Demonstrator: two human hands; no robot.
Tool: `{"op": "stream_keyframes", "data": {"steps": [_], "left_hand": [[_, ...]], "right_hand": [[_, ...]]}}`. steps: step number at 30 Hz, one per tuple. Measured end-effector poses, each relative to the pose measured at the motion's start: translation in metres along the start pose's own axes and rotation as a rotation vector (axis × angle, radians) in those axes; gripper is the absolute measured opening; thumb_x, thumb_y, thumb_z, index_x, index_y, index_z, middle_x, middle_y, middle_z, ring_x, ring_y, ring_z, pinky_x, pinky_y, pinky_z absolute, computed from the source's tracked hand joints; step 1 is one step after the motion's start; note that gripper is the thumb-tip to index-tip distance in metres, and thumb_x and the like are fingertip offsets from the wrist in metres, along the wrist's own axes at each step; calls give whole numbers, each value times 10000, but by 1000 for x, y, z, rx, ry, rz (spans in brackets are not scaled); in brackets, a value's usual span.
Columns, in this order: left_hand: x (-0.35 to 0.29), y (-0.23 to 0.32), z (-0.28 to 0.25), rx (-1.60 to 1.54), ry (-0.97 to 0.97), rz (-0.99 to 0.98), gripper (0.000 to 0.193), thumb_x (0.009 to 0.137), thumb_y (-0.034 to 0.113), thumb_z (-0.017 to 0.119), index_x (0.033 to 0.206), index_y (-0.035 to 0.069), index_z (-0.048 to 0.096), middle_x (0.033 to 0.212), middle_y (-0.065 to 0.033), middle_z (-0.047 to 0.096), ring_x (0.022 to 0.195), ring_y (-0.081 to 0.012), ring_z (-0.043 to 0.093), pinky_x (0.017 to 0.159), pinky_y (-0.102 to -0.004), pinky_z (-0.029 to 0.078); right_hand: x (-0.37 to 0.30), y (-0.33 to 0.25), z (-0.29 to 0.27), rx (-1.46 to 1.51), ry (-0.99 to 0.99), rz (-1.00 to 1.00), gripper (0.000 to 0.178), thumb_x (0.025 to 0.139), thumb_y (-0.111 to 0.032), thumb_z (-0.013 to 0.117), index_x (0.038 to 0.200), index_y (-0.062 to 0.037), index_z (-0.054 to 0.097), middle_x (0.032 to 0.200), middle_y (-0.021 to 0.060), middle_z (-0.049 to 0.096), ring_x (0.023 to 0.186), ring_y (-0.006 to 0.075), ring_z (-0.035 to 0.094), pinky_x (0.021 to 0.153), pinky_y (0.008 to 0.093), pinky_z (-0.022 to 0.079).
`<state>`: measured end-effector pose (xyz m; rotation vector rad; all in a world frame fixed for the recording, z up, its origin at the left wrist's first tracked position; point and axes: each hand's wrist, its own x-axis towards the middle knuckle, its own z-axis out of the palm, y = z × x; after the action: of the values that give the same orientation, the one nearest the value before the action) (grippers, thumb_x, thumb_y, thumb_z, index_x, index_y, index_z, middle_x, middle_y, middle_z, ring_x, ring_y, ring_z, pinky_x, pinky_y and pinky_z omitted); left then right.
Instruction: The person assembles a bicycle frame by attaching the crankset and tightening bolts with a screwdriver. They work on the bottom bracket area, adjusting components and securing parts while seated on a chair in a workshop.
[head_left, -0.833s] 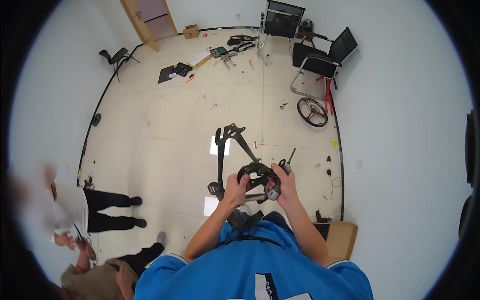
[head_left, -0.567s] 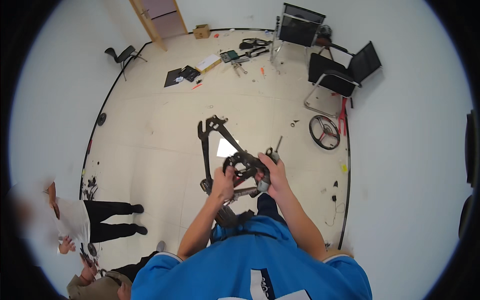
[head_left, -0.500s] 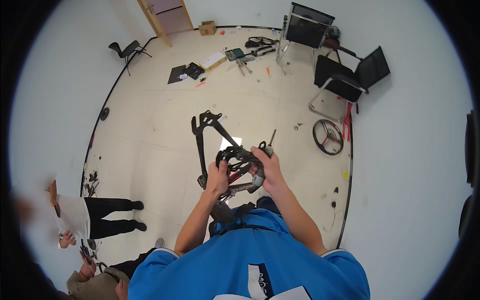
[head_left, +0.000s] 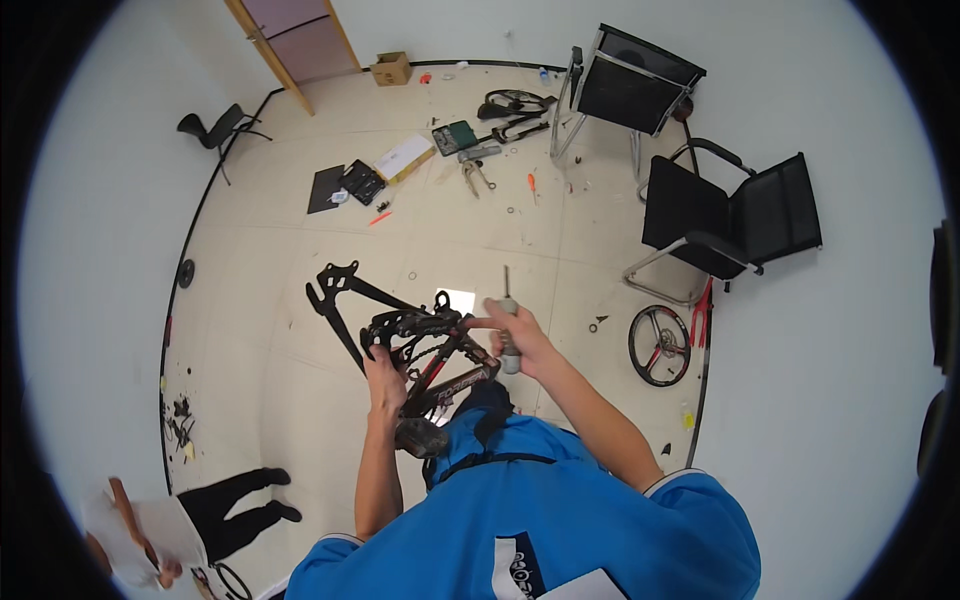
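Left hand (head_left: 384,382) grips a bike frame (head_left: 465,385), right hand (head_left: 527,342) a tool (head_left: 511,360) (wheel (head_left: 662,346), chair (head_left: 678,208) farther right).

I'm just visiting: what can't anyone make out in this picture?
In the head view:
Left hand: several fingertips, hidden behind the black bicycle frame.
Gray tool: its tip's exact shape, too small to tell.
Person in white: the head, cut off by the dark lens rim.
Small dark scrap: too small to identify.

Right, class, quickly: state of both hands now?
Left hand: closed, holding the black bicycle frame.
Right hand: closed, holding the grey screwdriver-like tool, one finger extended.
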<state>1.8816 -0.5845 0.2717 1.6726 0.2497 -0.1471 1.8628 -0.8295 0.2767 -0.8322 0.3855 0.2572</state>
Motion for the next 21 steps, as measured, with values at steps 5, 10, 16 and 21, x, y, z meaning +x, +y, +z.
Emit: {"op": "stream_keyframes", "data": {"steps": [5, 10, 16, 21], "left_hand": [[114, 22, 31, 17, 29, -29, 719, 916, 715, 328, 873, 28, 534, 620, -6, 494, 450, -86, 414, 412, -238, 320], [227, 65, 84, 18, 222, 26, 679, 923, 709, 324, 843, 70, 539, 632, 1, 498, 452, -79, 411, 396, -227, 311], [350, 133, 122, 94, 165, 19, 781, 840, 837, 161, 630, 138, 438, 457, 38, 350, 353, -90, 332, 344, -240, 243], [447, 168, 129, -45, 13, 69, 797, 780, 891, 175, 636, 142, 405, 469, 46, 321, 373, -97, 272, 371, -236, 185]], "right_hand": [[61, -54, -93, -39, 375, 118, 384, 840, -329, 744, 967, -84, 477, 882, 160, 675, 450, 80, 479, 416, 244, 440], [120, -92, -207, -20, 701, 136, 344, 808, -269, 761, 926, -74, 503, 817, 144, 671, 453, 139, 497, 406, 286, 436], [229, -162, -314, -62, 867, 202, 281, 829, -195, 705, 960, -28, 521, 813, 172, 666, 455, 164, 501, 407, 313, 447], [304, -259, -305, -269, 805, 135, 311, 849, -214, 684, 987, 8, 516, 802, 184, 668, 425, 168, 522, 386, 315, 451]]}}
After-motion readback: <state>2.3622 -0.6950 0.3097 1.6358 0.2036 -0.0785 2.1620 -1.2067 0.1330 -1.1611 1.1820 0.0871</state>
